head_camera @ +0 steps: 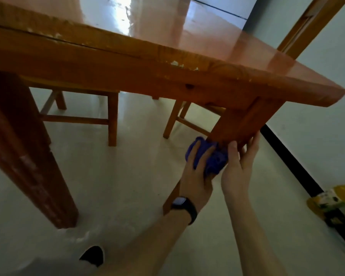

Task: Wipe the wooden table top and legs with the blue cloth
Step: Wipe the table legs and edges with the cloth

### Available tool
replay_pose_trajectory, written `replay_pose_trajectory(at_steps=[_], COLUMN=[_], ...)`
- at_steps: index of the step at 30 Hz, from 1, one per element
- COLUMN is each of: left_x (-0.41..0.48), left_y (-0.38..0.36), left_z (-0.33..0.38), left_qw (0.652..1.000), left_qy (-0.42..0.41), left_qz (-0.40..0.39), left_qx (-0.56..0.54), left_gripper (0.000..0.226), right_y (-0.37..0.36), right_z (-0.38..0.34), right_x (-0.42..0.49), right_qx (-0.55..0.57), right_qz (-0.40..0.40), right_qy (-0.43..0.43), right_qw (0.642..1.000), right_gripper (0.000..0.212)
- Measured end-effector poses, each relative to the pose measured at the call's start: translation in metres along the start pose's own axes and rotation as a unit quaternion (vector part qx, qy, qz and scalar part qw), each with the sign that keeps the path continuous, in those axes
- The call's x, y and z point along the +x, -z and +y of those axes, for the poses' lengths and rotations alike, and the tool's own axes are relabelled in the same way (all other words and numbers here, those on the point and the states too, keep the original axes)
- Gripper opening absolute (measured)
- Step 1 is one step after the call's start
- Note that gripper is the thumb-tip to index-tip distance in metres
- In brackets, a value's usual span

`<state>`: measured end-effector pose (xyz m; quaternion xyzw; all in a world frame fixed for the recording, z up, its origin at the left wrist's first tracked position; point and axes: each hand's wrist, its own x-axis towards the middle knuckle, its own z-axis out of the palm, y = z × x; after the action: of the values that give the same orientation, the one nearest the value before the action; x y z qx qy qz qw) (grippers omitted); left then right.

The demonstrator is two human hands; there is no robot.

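The wooden table point(127, 62) fills the upper view, its glossy orange top seen from a low angle. Its near right leg point(239, 124) comes down from the corner. The blue cloth point(215, 158) is bunched against that leg about halfway down. My left hand point(197, 168), with a black watch on the wrist, presses the cloth to the leg with its fingers spread over it. My right hand point(241, 158) rests flat against the leg's right side, fingers pointing up, touching the cloth's edge. The lower part of the leg is mostly hidden behind my hands.
The table's near left leg point(28, 152) stands thick at the left. Two wooden chairs point(100, 114) are tucked under the far side. A white wall with a black skirting point(299, 166) runs along the right. A yellow packet point(333, 198) lies on the floor there. A black shoe tip point(94, 254) shows below.
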<state>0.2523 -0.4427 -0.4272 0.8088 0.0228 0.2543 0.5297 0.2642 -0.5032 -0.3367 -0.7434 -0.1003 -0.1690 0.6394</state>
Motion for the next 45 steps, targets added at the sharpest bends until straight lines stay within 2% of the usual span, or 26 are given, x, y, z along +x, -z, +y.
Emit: replay_pose_trajectory(at_steps=[2, 4, 5, 7, 9, 10, 11, 13, 15, 17, 19, 21, 23, 25, 27, 28, 30, 32, 33, 35, 36, 38, 40, 42, 43, 45], left_x=[-0.034, -0.052, -0.055, -0.043, -0.016, -0.006, -0.001, -0.008, -0.029, -0.052, -0.077, -0.100, -0.103, -0.085, -0.063, -0.058, -0.066, -0.090, -0.103, -0.125, -0.129, -0.127, -0.116, -0.101, -0.093, -0.080], left_y=[-0.009, -0.004, 0.000, 0.001, -0.002, -0.006, -0.012, -0.028, -0.040, -0.047, -0.049, -0.050, -0.051, -0.051, -0.056, -0.063, -0.080, -0.087, -0.084, -0.076, -0.075, -0.080, -0.089, -0.093, -0.092, -0.091], left_z=[-0.068, -0.122, -0.135, -0.135, -0.108, -0.089, -0.074, -0.066, -0.090, -0.133, -0.182, -0.217, -0.235, -0.236, -0.224, -0.215, -0.207, -0.224, -0.241, -0.271, -0.280, -0.279, -0.272, -0.262, -0.256, -0.254], left_qw=[0.988, 0.958, 0.951, 0.953, 0.951, 0.950, 0.954, 0.972, 0.982, 0.975, 0.939, 0.899, 0.905, 0.921, 0.942, 0.952, 0.960, 0.942, 0.923, 0.854, 0.824, 0.819, 0.819, 0.819, 0.833, 0.845], left_qy=[0.125, 0.236, 0.265, 0.298, 0.287, 0.261, 0.218, 0.129, 0.124, 0.212, 0.327, 0.367, 0.393, 0.390, 0.319, 0.283, 0.263, 0.334, 0.377, 0.430, 0.451, 0.499, 0.561, 0.574, 0.553, 0.526], left_qz=[-0.068, -0.145, -0.148, -0.046, 0.086, 0.114, 0.116, 0.103, 0.083, 0.034, -0.087, -0.198, -0.153, -0.009, 0.104, 0.118, 0.081, -0.001, -0.075, -0.260, -0.308, -0.261, -0.108, 0.008, 0.024, -0.011], left_qx=[0.052, 0.071, 0.056, 0.004, -0.077, -0.127, -0.170, -0.168, -0.118, -0.051, 0.063, 0.131, 0.058, 0.009, -0.006, -0.023, -0.054, -0.028, 0.026, 0.139, 0.153, 0.110, 0.051, -0.002, -0.024, -0.093], left_gripper=[0.065, 0.048, 0.042, 0.037, 0.035, 0.033, 0.032, 0.041, 0.051, 0.051, 0.042, 0.041, 0.042, 0.035, 0.036, 0.037, 0.040, 0.043, 0.044, 0.045, 0.042, 0.038, 0.043, 0.048, 0.048, 0.041], right_y=[-0.001, 0.002, 0.004, 0.006, 0.008, 0.008, 0.008, 0.005, 0.002, 0.002, 0.005, 0.009, 0.012, 0.010, 0.007, 0.006, 0.007, 0.012, 0.013, 0.018, 0.018, 0.018, 0.017, 0.020, 0.021, 0.024], right_z=[0.007, 0.016, 0.023, 0.041, 0.062, 0.071, 0.078, 0.092, 0.110, 0.125, 0.137, 0.147, 0.155, 0.161, 0.164, 0.165, 0.169, 0.171, 0.172, 0.173, 0.173, 0.175, 0.176, 0.177, 0.177, 0.178], right_x=[-0.005, -0.009, -0.011, -0.017, -0.028, -0.034, -0.040, -0.048, -0.058, -0.065, -0.072, -0.077, -0.080, -0.079, -0.079, -0.079, -0.080, -0.080, -0.079, -0.079, -0.079, -0.079, -0.082, -0.081, -0.079, -0.076], right_qx=[0.006, 0.014, 0.012, -0.016, -0.050, -0.063, -0.074, -0.087, -0.084, -0.093, -0.093, -0.088, -0.078, -0.065, -0.065, -0.068, -0.076, -0.079, -0.078, -0.075, -0.074, -0.077, -0.076, -0.080, -0.084, -0.083], right_qz=[-0.007, -0.026, -0.041, -0.074, -0.103, -0.111, -0.115, -0.124, -0.128, -0.134, -0.148, -0.162, -0.165, -0.155, -0.148, -0.146, -0.143, -0.141, -0.143, -0.152, -0.157, -0.163, -0.163, -0.160, -0.164, -0.169], right_qy=[0.005, -0.003, -0.016, -0.057, -0.088, -0.095, -0.100, -0.113, -0.132, -0.147, -0.174, -0.192, -0.204, -0.216, -0.229, -0.231, -0.228, -0.230, -0.229, -0.232, -0.232, -0.233, -0.245, -0.234, -0.227, -0.226], right_qw=[1.000, 1.000, 0.999, 0.995, 0.990, 0.987, 0.985, 0.982, 0.979, 0.976, 0.969, 0.964, 0.962, 0.962, 0.960, 0.960, 0.960, 0.960, 0.960, 0.958, 0.957, 0.956, 0.953, 0.956, 0.956, 0.956], right_gripper=[0.060, 0.061, 0.062, 0.063, 0.066, 0.068, 0.069, 0.067, 0.066, 0.069, 0.074, 0.078, 0.080, 0.083, 0.088, 0.091, 0.092, 0.092, 0.093, 0.097, 0.098, 0.099, 0.099, 0.099, 0.098, 0.096])
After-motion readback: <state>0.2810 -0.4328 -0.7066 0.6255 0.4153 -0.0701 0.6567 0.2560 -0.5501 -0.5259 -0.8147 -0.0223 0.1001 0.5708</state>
